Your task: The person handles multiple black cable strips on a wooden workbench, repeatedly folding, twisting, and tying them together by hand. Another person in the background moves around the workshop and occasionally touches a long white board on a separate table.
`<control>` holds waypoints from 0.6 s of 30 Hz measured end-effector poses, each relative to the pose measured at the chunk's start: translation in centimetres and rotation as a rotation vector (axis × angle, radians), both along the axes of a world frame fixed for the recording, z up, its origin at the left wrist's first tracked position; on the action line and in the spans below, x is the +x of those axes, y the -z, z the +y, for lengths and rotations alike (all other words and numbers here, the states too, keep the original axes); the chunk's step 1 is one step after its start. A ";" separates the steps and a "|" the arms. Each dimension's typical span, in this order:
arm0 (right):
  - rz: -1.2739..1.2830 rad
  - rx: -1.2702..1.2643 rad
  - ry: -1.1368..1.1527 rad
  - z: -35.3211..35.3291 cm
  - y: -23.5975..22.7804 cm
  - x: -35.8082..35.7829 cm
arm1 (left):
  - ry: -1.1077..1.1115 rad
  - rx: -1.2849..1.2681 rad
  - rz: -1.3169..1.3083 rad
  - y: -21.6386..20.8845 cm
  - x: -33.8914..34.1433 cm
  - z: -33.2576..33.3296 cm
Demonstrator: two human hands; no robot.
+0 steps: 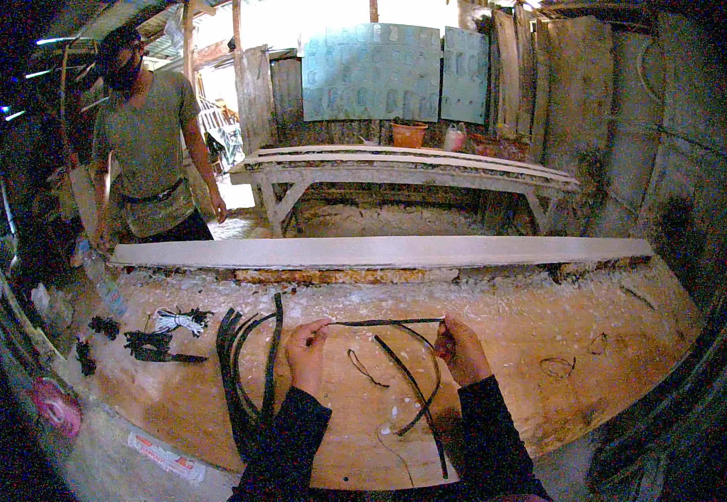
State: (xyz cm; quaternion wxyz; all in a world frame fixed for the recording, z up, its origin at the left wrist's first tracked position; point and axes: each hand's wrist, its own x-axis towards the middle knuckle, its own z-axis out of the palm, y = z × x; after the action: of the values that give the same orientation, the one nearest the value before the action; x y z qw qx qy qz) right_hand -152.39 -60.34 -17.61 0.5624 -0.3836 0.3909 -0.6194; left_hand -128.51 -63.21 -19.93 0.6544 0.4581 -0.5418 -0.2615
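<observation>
Left hand (pixel 307 356) and right hand (pixel 462 350) both pinch a thin, black, flexible strip (pixel 384 323), nearly straight between them over the near, pale-brown wooden tabletop (pixel 581 406). Step in hand appears to be straightening; continued handling would call for even tension. Long, matte-black flat strips (pixel 228 376) curve at left.

My left hand (pixel 305 353), pinched at the fingertips (pixel 324 324); my right hand (pixel 462 350), apparently likewise, roughly level; my forearms (pixel 286 439), sleeved, reaching forward.
</observation>
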 end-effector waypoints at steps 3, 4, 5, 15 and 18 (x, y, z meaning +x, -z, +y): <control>0.015 0.044 -0.008 0.1 -0.2 0.0 | -0.024 0.013 -0.039 -0.1 -0.1 0.2; 0.048 0.059 -0.026 0.1 -0.2 -0.1 | -0.042 0.028 -0.069 -0.2 -0.1 0.3; 0.065 0.092 -0.037 0.1 -0.2 0.0 | -0.066 0.002 -0.068 -0.3 0.0 0.4; 0.239 0.061 -0.022 -0.2 1.0 0.5 | -0.053 -0.021 0.212 -0.2 0.5 -0.1; 0.277 -0.019 0.057 -0.3 0.5 1.0 | -0.048 -0.019 0.186 -0.1 0.5 -0.1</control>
State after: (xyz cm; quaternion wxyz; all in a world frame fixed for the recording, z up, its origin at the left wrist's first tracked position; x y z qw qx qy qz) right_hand -151.34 -60.66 -18.15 0.4814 -0.4597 0.4697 -0.5800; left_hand -128.00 -63.30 -19.79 0.7122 0.4385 -0.4700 -0.2821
